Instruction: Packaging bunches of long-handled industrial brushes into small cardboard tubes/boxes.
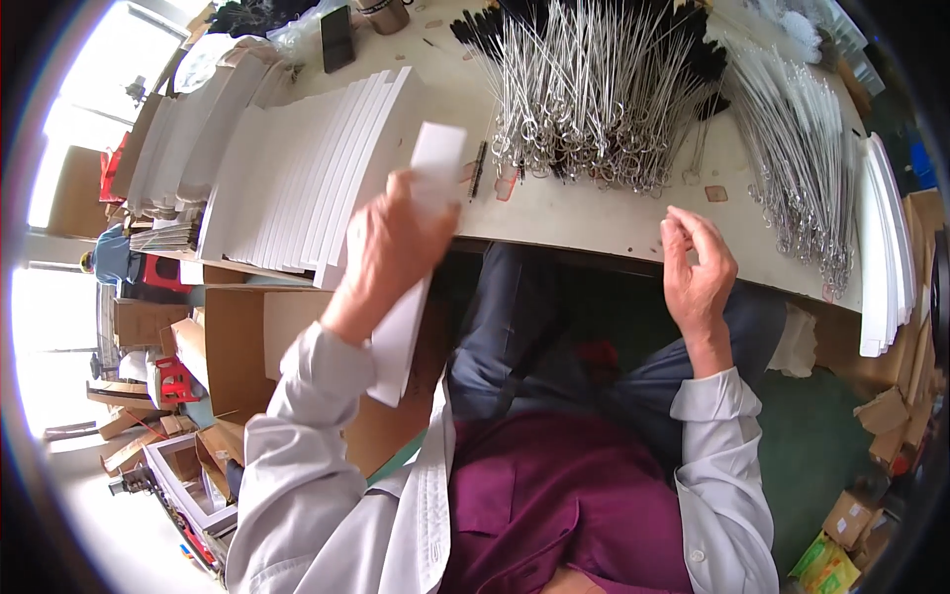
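Box [400, 346], long, narrow, white and blurred at its upper end, slants left of centre in the firm grasp of the left hand [394, 236]; the right hand [699, 277], right of centre, is loosely curled, seemingly empty. An open cardboard carton [236, 346], contents indistinct, stands at left below a row of white boxes [307, 173].

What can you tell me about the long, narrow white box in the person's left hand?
The long, narrow white box looks like smooth, plain card with flat sides. The person's left hand grips it around the middle, hiding that part. It lies slanted: its blurred far end is over the pale tabletop, and its near end shows in front of the open brown cardboard box. Whether it holds anything can't be seen.
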`<state>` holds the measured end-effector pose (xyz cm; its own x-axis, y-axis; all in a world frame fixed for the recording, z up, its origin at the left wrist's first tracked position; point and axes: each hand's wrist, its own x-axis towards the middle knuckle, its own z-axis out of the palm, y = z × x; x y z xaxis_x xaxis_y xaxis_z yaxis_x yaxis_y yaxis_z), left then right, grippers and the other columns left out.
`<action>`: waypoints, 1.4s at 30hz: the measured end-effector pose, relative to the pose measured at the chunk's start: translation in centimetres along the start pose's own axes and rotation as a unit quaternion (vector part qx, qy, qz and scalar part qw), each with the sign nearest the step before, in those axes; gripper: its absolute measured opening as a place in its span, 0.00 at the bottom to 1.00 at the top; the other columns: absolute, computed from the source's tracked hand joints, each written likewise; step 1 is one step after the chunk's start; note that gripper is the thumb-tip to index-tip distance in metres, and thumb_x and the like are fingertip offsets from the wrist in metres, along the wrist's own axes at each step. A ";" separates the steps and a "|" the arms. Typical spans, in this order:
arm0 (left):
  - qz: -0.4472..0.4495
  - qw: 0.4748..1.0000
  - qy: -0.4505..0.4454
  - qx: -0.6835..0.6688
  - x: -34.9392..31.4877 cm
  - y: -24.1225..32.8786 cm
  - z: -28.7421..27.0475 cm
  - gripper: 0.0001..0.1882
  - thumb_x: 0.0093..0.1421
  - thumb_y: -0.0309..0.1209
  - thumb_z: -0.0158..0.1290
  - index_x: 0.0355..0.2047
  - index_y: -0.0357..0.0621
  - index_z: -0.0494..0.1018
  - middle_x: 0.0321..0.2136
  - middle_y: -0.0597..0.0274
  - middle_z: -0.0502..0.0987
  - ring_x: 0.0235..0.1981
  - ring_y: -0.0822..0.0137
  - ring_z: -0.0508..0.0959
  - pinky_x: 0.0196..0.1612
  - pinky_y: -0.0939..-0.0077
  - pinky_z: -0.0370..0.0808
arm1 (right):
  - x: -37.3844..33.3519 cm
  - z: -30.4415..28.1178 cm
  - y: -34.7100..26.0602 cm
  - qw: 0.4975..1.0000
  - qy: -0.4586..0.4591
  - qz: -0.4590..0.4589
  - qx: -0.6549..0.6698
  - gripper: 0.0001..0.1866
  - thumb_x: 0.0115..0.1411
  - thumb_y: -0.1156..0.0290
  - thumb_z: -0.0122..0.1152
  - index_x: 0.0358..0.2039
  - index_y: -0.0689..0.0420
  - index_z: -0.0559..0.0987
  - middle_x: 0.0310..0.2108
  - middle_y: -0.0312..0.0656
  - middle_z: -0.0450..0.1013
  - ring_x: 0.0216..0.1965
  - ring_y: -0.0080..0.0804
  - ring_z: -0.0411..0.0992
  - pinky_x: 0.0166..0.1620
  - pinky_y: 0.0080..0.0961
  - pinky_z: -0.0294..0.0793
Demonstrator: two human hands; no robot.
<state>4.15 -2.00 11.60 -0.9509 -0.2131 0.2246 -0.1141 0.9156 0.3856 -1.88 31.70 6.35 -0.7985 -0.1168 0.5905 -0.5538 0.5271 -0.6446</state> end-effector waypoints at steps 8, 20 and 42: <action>-0.027 0.979 0.000 0.203 10.5 -0.1 1.3 0.24 0.60 0.44 0.61 0.41 0.30 0.76 0.31 0.38 0.83 0.38 0.40 0.84 0.43 0.49 0.79 | -0.4 1.0 3.1 0.997 0.012 0.000 -0.070 0.05 0.62 0.76 0.65 0.38 0.61 0.83 0.34 0.43 0.79 0.31 0.39 0.78 0.35 0.28 0.79; 0.009 0.964 -0.169 -0.205 9.7 1.9 3.7 0.15 0.61 0.33 0.61 0.39 0.31 0.82 0.28 0.52 0.84 0.28 0.66 0.84 0.34 0.71 0.81 | -0.5 1.1 2.9 0.997 0.010 -0.002 -0.075 0.04 0.62 0.78 0.65 0.38 0.61 0.83 0.35 0.42 0.79 0.29 0.33 0.78 0.31 0.25 0.79; 0.082 0.977 -0.101 -0.170 9.9 4.3 3.6 0.12 0.55 0.34 0.61 0.34 0.37 0.82 0.21 0.53 0.82 0.25 0.59 0.83 0.35 0.66 0.80 | -0.7 1.5 2.9 0.996 0.020 -0.005 -0.084 0.05 0.60 0.79 0.65 0.37 0.61 0.84 0.35 0.42 0.79 0.29 0.33 0.78 0.31 0.25 0.79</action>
<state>-6.75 1.04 12.26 -0.9895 0.0303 0.1412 0.1147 0.7589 0.6410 -3.27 32.06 3.36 -0.7815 -0.0901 0.6174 -0.5113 0.6597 -0.5509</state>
